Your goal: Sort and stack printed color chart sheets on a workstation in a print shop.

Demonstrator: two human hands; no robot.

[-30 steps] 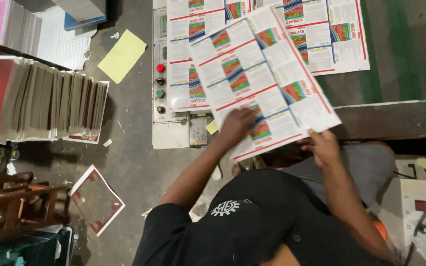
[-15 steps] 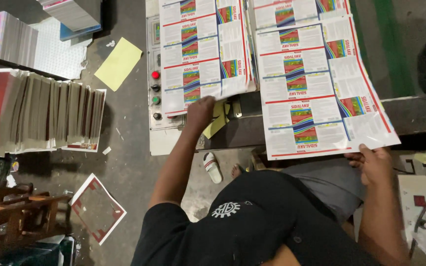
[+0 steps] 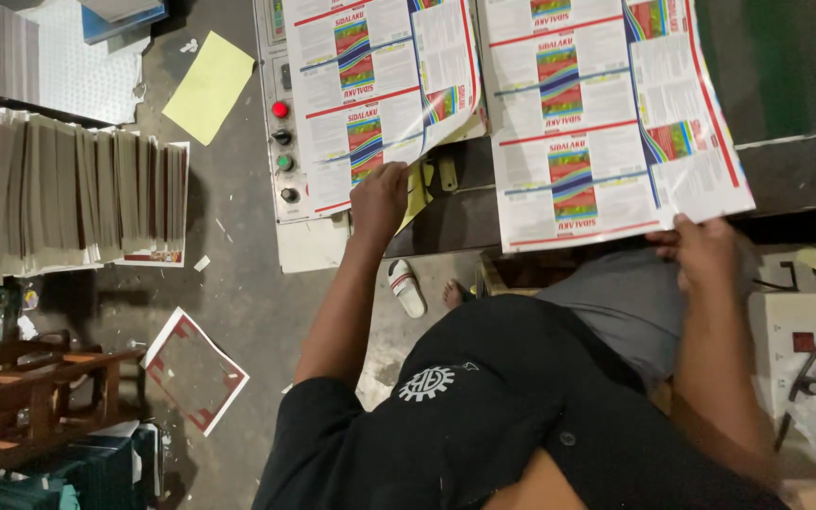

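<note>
Hands apart now: left hand presses flat, fingers spread, on the near edge of the left printed sheet, which lies over the control panel. Right hand pinches the near right corner of the second printed sheet, fingers curled round its edge, beside the first on the machine bench.
</note>
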